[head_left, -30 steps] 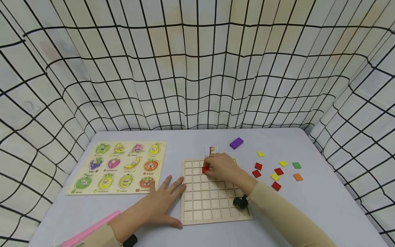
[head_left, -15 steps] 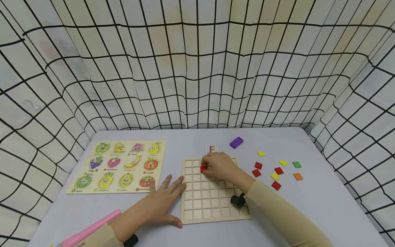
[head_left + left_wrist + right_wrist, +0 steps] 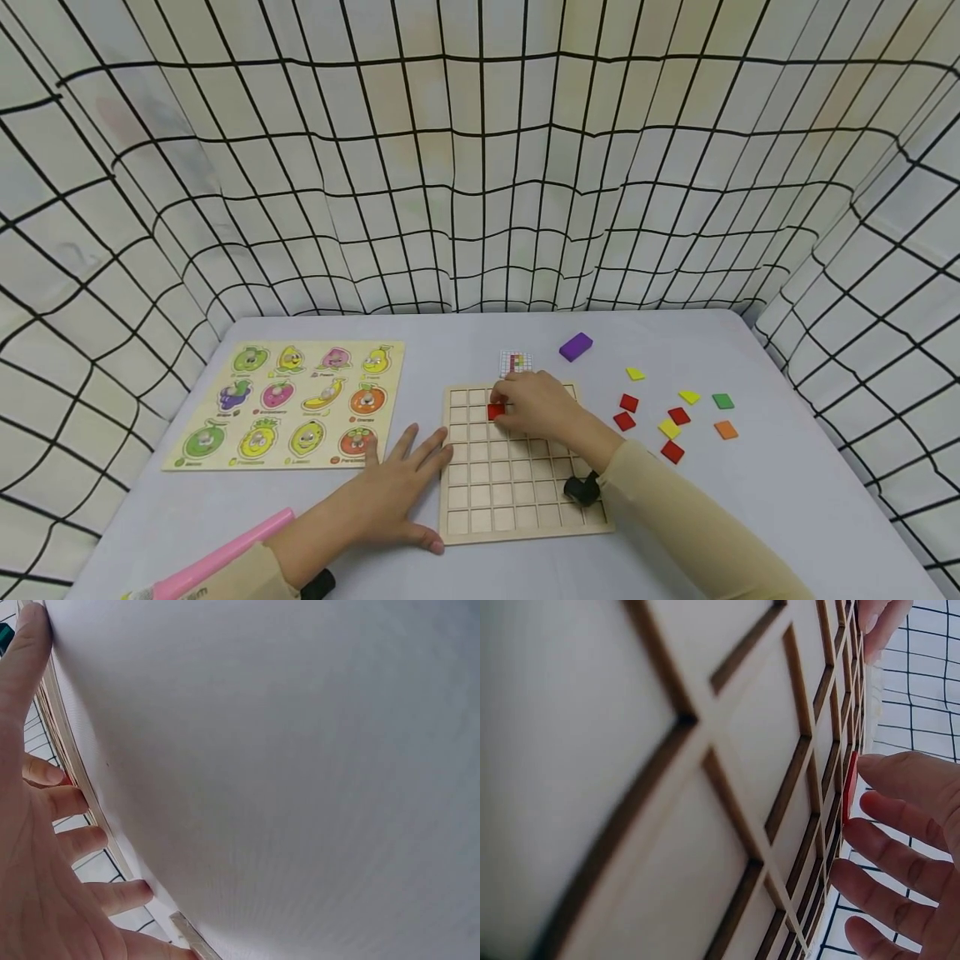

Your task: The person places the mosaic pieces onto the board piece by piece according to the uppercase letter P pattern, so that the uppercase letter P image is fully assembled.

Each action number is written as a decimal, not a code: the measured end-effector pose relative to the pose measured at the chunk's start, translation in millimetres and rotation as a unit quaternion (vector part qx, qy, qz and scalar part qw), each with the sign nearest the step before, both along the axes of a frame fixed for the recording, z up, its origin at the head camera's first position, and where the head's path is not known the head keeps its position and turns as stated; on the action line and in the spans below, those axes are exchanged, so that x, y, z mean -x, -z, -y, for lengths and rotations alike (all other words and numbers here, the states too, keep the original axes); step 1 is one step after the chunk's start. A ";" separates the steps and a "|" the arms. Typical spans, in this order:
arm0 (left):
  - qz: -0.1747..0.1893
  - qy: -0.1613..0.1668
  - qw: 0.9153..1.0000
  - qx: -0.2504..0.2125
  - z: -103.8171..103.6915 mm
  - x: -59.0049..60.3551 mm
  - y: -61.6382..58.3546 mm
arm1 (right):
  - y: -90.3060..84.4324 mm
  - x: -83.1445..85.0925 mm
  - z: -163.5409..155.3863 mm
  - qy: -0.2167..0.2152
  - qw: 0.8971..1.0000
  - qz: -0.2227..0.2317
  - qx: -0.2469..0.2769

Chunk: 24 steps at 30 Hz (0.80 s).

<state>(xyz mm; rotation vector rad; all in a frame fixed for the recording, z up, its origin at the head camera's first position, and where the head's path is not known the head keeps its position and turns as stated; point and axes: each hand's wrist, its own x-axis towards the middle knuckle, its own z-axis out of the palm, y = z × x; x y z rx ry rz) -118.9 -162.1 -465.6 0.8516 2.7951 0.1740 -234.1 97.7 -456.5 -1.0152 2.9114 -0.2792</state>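
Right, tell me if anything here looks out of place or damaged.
Nothing stands out. The red tile lies on the wooden grid board under the right hand; the left hand rests flat beside it, and loose tiles lie scattered.

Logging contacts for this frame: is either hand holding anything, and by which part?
Nothing is gripped. The right hand has straight fingers at the red tile; the left hand lies flat at the grid board edge.

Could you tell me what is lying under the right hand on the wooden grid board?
A red tile shows at the right hand's fingertips, sitting in a cell of the grid board. The cells beneath the palm are covered, so any tiles there cannot be seen.
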 end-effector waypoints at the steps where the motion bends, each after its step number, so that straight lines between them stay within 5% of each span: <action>1: 0.002 -0.001 1.000 0.000 0.0 0.3 -0.4 | -0.7 -0.5 -1.1 0.000 1.000 0.003 0.002; 24: 0.001 0.000 1.000 -0.003 -0.2 0.6 0.1 | -2.1 -20.1 -47.0 0.012 1.000 0.005 0.006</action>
